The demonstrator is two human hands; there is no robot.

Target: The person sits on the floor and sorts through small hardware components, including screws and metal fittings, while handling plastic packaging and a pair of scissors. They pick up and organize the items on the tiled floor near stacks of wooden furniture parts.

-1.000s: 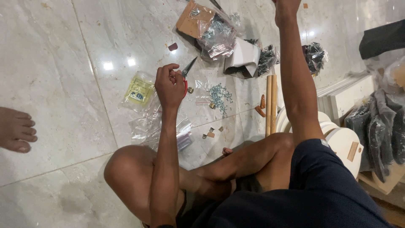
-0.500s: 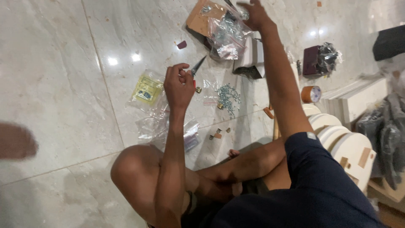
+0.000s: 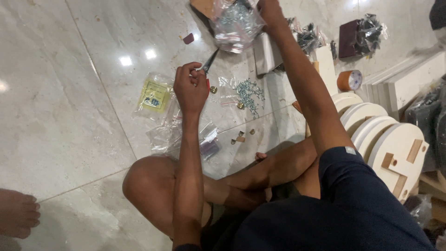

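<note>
1. Crossed bare legs [image 3: 186, 186] are seen nearest the camera, folded on the marble floor [image 3: 60, 116]; another person's foot [image 3: 16, 211] rests at the lower left edge.
2. Round wooden discs [image 3: 395, 148] with small blocks fixed on them are stacked at the right, just beside the knee.
3. Empty clear bags [image 3: 186, 137] lie in front of the legs, with a few small brass fittings [image 3: 241, 137] near them; these bags appear already opened and emptied.
4. A loose pile of screws [image 3: 248, 93] is spread on the floor beyond the bags, judged to be tipped out already.
5. The left hand [image 3: 190, 88] is closed in a fist around the red handles of scissors [image 3: 209, 62], whose blades point up and away, toward the far bag.
6. A yellow-labelled packet [image 3: 155, 95] lies left of that hand, apparently unopened.
7. A tape roll [image 3: 349, 80] stands on the floor at the right, near white boards [image 3: 404, 86].
8. The right hand [image 3: 269, 11] is stretched farthest, its fingers pinched on the top of a full screw bag [image 3: 234, 25], which is lifted above a brown box [image 3: 204, 7]. This bag seems still sealed, so cutting it open is judged to remain.
9. Dark packets [image 3: 367, 30] lie farthest off, untouched.
</note>
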